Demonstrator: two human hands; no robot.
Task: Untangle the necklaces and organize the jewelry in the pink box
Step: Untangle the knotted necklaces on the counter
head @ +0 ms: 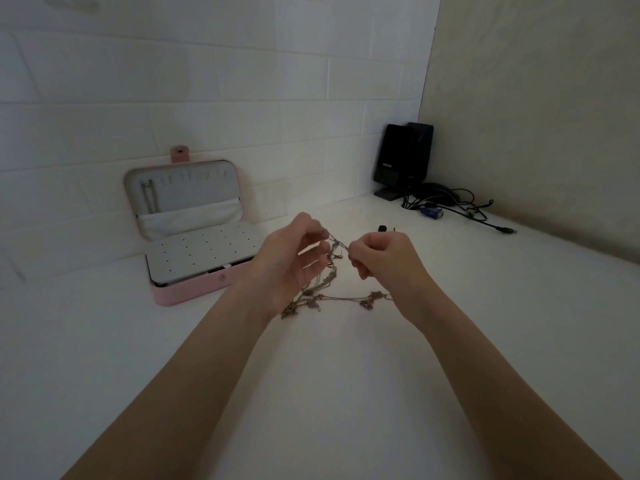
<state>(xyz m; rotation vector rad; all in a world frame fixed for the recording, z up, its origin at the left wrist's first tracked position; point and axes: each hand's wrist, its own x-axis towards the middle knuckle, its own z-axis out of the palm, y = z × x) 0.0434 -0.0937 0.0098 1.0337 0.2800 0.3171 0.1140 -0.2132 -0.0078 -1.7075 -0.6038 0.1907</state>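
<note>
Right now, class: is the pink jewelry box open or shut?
Open: the pink box has its lid leaning back toward the wall, baring the perforated white panel.

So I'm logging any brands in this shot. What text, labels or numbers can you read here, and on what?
Front speaker: a short pale logo on its face, too blurred to read for certain.
Pink box: no text visible, only snap buttons.
Cables and blue plug: no lettering I can make out.
Necklaces, held by the left hand and right hand: no readable marks.
</note>
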